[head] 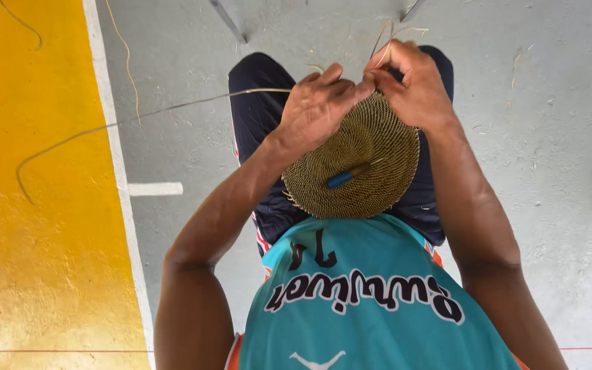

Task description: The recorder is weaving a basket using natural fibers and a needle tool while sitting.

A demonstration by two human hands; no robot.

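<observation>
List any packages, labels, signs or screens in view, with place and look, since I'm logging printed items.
No packages, signs or screens.
Jersey: on the person's torso at the bottom centre; teal with dark white-edged lettering, dark numerals above it and a small white logo below.
Floor markings: left of the person's knees; white painted lines bordering a yellow area.

Both forearms reached forward, elbows bent; the left hand (320, 103) and right hand (412, 85) met, fingers curled and pinching.
</observation>
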